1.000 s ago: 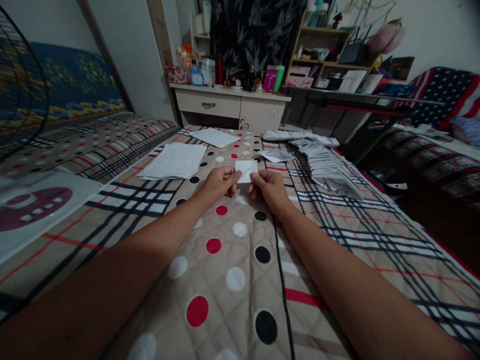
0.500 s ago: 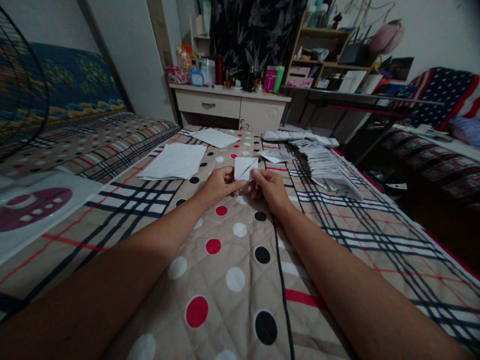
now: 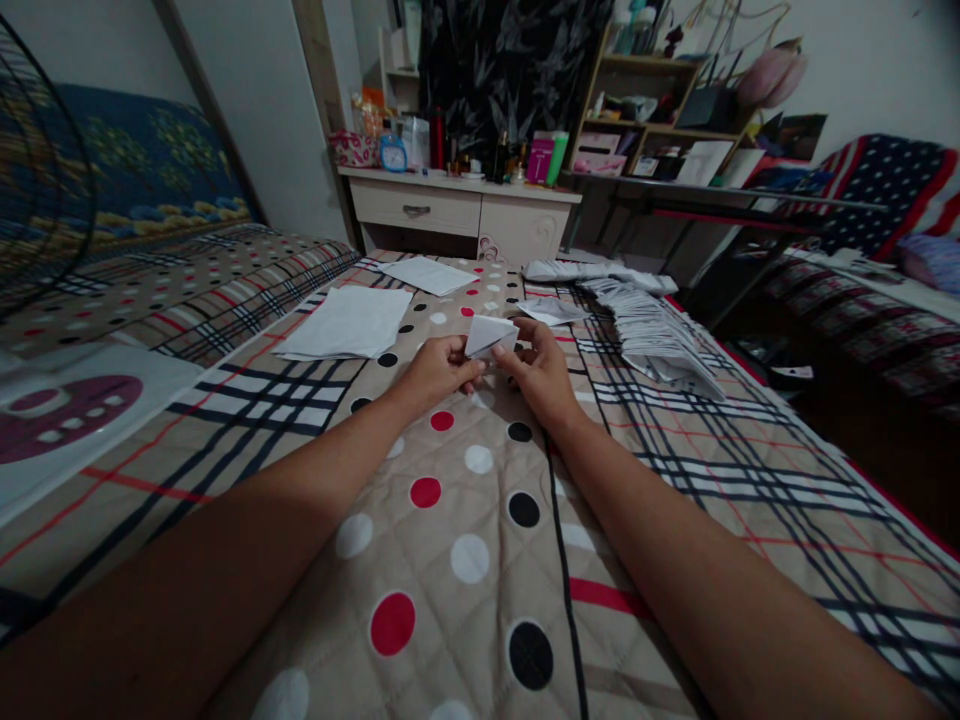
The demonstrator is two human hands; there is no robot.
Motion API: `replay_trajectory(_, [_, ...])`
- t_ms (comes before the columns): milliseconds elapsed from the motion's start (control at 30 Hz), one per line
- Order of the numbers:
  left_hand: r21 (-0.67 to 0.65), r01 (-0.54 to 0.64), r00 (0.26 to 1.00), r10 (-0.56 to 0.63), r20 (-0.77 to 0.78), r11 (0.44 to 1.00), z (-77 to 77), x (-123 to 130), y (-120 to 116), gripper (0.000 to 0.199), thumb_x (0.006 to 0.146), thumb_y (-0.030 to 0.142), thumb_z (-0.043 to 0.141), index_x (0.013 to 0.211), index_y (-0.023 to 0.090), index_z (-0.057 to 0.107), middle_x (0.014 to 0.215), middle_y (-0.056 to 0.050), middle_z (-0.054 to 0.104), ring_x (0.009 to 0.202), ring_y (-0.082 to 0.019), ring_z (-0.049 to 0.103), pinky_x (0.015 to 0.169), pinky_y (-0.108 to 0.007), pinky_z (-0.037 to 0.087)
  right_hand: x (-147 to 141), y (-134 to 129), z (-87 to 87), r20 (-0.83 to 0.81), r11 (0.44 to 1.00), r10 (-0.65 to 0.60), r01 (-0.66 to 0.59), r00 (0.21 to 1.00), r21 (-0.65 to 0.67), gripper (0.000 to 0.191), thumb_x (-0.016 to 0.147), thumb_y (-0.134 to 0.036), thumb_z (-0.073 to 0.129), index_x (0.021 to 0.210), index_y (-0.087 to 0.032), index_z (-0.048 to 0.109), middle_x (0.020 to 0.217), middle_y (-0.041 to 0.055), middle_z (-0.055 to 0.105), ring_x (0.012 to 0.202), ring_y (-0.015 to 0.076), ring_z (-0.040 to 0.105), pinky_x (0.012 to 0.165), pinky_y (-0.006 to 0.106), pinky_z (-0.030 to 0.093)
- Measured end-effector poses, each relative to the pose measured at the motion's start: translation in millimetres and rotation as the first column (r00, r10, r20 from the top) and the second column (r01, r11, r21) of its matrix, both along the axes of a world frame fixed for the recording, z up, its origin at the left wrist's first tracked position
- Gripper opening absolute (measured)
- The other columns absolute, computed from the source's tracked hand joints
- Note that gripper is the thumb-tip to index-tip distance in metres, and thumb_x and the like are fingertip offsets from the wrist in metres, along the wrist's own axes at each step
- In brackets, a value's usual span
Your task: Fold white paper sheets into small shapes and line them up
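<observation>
The bed [image 3: 435,540] spreads widest before me under its quilted, dotted and checked cover, and the white dresser [image 3: 525,220] stands beyond its far end. On the bed to my right lies a long row of folded papers [image 3: 664,340], packed closely together; to my left is a stack of white sheets [image 3: 349,322], with another flat sheet [image 3: 427,275] just past it. My right hand [image 3: 541,365] pinches the right side of the folded paper, thumb in front; my left hand [image 3: 441,367] pinches its left side near the bottom. A loose folded piece [image 3: 553,311] rests just beyond my right hand. Smallest is the folded paper [image 3: 486,335] itself, held between both hands above the bed, tilted. I judge it light, thin and fairly crisp, easily creased or torn, so its edges are best held lightly, close to the corners.
</observation>
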State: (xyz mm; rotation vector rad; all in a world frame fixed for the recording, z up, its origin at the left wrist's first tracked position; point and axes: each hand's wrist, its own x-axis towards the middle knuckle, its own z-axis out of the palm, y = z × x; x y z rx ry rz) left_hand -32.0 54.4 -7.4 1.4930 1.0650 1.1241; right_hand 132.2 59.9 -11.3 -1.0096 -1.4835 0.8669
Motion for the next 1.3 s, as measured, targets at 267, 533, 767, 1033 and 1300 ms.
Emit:
replay_trajectory(267, [0.042, 0.01, 0.998, -0.007, -0.061, 0.999, -1.0, 0, 1, 0.017, 0.072, 0.019, 0.075, 0.081, 0.011, 0.063, 0.062, 0.0, 0.064, 0.049, -0.009, 0.058, 0.049, -0.02, 0.049, -2, -3, 2.7, -0.036, 0.992, 0.129, -0.13, 0.991, -0.004, 0.027, 0.076, -0.041, 0.069, 0.087, -0.018, 0.061, 0.078, 0.0019, 0.064, 0.062, 0.0124, 0.055, 0.053, 0.024, 0.043])
replay_trajectory(533, [0.099, 0.063, 0.998, -0.061, -0.028, 0.993, -8.9, -4, 4, 0.038, 0.075, 0.039, 0.075, 0.097, 0.012, 0.06, 0.074, -0.003, 0.066, 0.055, -0.011, 0.06, 0.051, -0.022, 0.05, 2, -1, 3.6, -0.121, 0.997, 0.062, -0.066, 0.991, -0.034, 0.025, 0.077, -0.042, 0.067, 0.082, -0.017, 0.063, 0.058, -0.0034, 0.057, 0.046, 0.0095, 0.049, 0.044, 0.022, 0.037])
replay_trajectory(767, [0.28, 0.0, 1.0, -0.003, 0.01, 0.96, -10.7, -4, 6, 0.082, 0.065, 0.027, 0.083, 0.136, 0.022, 0.042, 0.128, -0.014, 0.058, 0.08, -0.013, 0.065, 0.061, -0.022, 0.052, 3, 2, 1.3, -0.213, 0.988, 0.091, -0.115, 0.973, -0.101, 0.045, 0.072, -0.038, 0.07, 0.111, -0.016, 0.062, 0.058, -0.0059, 0.059, 0.043, 0.0089, 0.048, 0.043, 0.022, 0.037])
replay_trajectory(1033, [0.304, 0.01, 0.996, 0.018, -0.087, 0.953, -5.7, -4, 3, 0.054, 0.07, 0.034, 0.079, 0.117, 0.014, 0.06, 0.123, -0.014, 0.062, 0.078, -0.013, 0.062, 0.067, -0.026, 0.051, 3, -1, 4.0, -0.182, 0.978, 0.137, -0.162, 0.974, -0.128, 0.035, 0.071, -0.051, 0.07, 0.072, -0.017, 0.061, 0.054, -0.0042, 0.055, 0.043, 0.0078, 0.045, 0.043, 0.021, 0.035])
replay_trajectory(1300, [0.28, -0.029, 0.997, 0.048, -0.063, 0.96, -4.1, -5, 4, 0.051, 0.073, 0.04, 0.077, 0.114, 0.012, 0.062, 0.12, -0.014, 0.065, 0.087, -0.017, 0.066, 0.074, -0.028, 0.052, 2, -3, 8.2, -0.138, 0.973, 0.182, -0.199, 0.974, -0.119, 0.042, 0.07, -0.058, 0.073, 0.068, -0.017, 0.06, 0.055, -0.003, 0.056, 0.043, 0.0082, 0.047, 0.043, 0.022, 0.035])
